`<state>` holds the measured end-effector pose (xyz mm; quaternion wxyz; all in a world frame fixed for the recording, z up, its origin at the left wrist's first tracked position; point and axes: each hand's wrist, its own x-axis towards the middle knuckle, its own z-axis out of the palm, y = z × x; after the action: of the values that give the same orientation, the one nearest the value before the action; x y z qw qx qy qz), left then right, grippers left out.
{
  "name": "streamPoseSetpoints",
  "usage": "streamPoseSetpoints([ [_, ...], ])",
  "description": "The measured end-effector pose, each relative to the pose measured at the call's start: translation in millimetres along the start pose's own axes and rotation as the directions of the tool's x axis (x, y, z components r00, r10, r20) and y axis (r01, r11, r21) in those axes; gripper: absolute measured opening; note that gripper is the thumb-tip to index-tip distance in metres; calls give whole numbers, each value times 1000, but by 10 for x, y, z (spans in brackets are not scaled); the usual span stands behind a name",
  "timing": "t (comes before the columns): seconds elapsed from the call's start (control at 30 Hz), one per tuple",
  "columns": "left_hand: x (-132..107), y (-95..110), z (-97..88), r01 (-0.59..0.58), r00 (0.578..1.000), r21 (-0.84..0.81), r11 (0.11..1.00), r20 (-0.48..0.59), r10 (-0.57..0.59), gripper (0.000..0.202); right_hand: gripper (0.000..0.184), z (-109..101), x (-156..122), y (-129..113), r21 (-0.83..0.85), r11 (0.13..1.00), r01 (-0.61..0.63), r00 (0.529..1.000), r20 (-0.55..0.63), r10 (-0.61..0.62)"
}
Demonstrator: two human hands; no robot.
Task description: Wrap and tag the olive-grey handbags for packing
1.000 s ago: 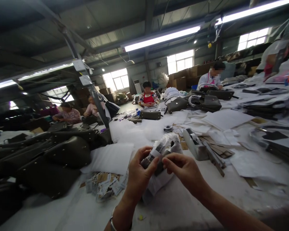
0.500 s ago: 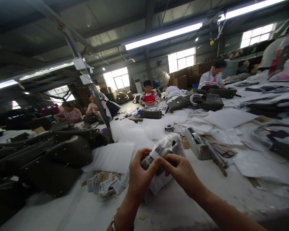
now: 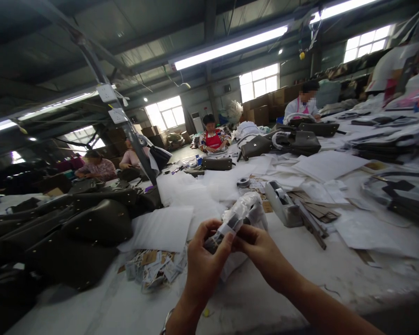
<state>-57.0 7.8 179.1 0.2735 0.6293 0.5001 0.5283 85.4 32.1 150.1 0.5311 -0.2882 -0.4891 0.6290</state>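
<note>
The white table (image 3: 265,288) carries a heap of dark bags (image 3: 91,228) far to the left of the tape dispenser (image 3: 282,204). Just left of that dispenser, nearer the person, is the plastic-wrapped bundle (image 3: 244,207). The left hand (image 3: 202,265) is clamped on its lower end, and the right hand (image 3: 261,249), slightly apart a second ago, has closed in and now pinches the wrapping beside the left thumb.

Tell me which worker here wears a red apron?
The seated person at the far end of the white table; the person in white and the two at left show no red.
</note>
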Motion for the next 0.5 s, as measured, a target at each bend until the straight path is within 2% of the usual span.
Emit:
streamPoseSetpoints([
  [0.13,-23,27,16,9,1000,33,999,15,-10,28,26,66,59,77,11,1000,16,993,-116,-15],
  [0.23,-23,29,12,8,1000,81,997,17,-9,28,19,89,113,131,-8,1000,20,990,-139,-21],
  [0.37,0,5,-7,-52,998,130,990,-14,54,25,11,71,141,120,-27,999,25,992,-124,-28],
  [0.43,5,-10,-16,-67,997,110,992,-33,71,24,11,32,111,76,70,998,-7,996,-90,13],
  [0.5,2,-19,-19,-75,996,97,992,-46,80,22,16,-18,56,21,290,947,-140,990,21,140],
])
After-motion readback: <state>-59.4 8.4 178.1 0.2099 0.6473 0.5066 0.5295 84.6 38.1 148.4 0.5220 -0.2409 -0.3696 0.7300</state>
